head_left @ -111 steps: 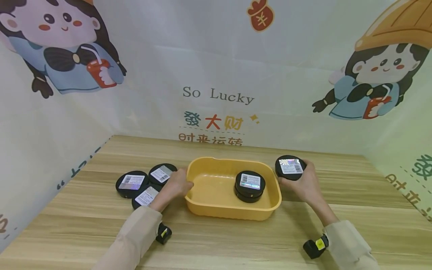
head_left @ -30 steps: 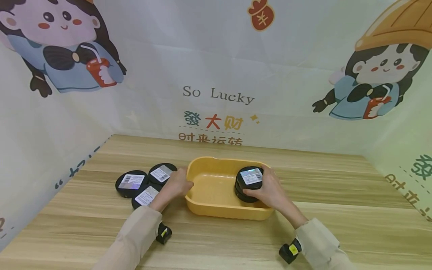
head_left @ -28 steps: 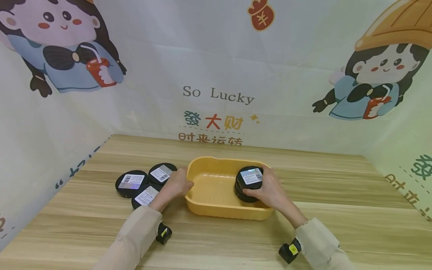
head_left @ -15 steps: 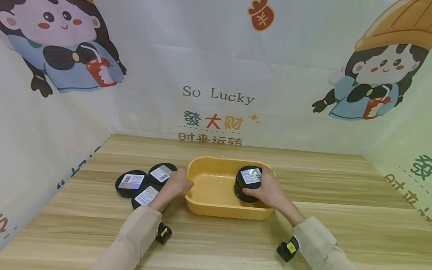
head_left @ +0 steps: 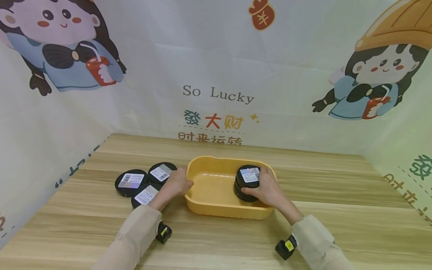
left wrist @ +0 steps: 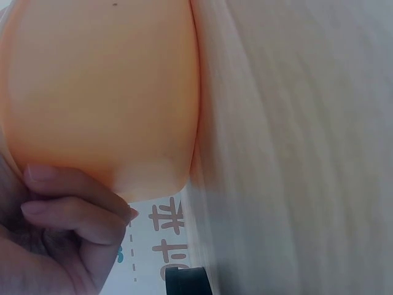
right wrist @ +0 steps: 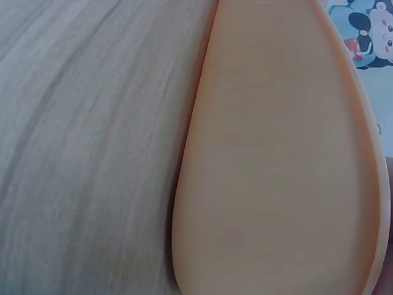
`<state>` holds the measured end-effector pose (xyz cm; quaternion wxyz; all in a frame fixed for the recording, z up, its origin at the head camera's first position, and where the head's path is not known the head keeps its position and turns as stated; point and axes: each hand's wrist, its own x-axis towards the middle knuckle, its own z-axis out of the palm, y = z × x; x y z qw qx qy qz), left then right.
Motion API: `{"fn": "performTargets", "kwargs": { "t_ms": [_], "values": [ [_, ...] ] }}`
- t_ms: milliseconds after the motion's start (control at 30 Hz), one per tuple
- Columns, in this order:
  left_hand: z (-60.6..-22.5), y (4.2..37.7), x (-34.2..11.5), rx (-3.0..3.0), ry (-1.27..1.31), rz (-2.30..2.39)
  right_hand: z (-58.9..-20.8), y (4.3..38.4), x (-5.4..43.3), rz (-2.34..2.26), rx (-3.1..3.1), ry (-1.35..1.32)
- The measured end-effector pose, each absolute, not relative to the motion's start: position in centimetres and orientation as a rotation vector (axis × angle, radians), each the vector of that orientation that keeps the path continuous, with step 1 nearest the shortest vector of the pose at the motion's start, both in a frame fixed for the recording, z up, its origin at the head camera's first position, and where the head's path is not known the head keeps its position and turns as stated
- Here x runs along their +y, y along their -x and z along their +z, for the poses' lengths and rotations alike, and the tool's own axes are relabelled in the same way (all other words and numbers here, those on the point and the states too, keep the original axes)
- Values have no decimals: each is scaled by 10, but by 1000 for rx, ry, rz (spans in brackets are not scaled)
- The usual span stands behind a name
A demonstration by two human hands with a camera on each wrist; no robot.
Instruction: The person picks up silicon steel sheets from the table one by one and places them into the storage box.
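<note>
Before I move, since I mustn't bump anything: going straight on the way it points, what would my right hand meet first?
Beyond the disc it holds, your right hand would probably meet the tub's far wall first; the hand's height is hard to judge, so it may pass above.

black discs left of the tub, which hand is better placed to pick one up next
Left, probably: the left hand grips the yellow tub beside the three black discs, though it must let go first. The right hand is farther off, holding the top disc in the tub.
</note>
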<state>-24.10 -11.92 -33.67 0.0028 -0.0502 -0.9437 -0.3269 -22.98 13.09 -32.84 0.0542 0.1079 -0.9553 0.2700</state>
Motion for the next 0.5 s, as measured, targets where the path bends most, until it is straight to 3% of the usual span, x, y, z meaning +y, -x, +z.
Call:
{"fn": "performTargets", "kwargs": {
  "t_ms": [500],
  "values": [
    [-335, 240, -118, -2974, 126, -1036, -328, 230, 131, 817, -2940, -336]
  ]
}}
